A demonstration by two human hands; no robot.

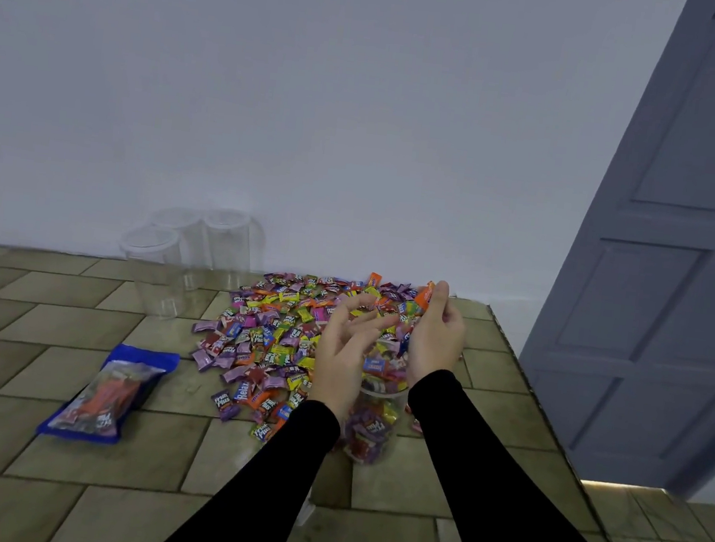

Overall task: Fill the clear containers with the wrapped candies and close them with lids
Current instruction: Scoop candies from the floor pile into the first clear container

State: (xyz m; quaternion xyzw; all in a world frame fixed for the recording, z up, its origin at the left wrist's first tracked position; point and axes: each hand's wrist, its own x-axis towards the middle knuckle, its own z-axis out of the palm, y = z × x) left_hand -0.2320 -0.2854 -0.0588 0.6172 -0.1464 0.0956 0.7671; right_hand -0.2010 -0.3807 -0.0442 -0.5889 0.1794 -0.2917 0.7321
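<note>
far left first: a blue bag [110, 394] of sweets lies flat on the tiled table [24, 366], sealed by the look of it and well apart from the action. behind it, against the wall, three empty clear containers [196, 261] stand upright in a cluster, waiting their turn. i can't make out any lids from here.

moving right, the big heap of wrapped candies [277, 333] spreads across the middle of the table, purple, yellow, orange, red.

now the hands. the left hand [346, 354] hovers over the near jar, palm turned inward, fingers loosely spread and holding nothing that i can see. between the two wrists stands the container in work [374, 424], upright, at the near edge of the heap, and already packed close to its rim. the right hand [437, 333] is raised above it, fingertips pinching an orange candy [425, 296].

so we're in the filling step, near the end for this jar i'd say. next: let that orange piece drop through the mouth, judge the level, then find a lid.
</note>
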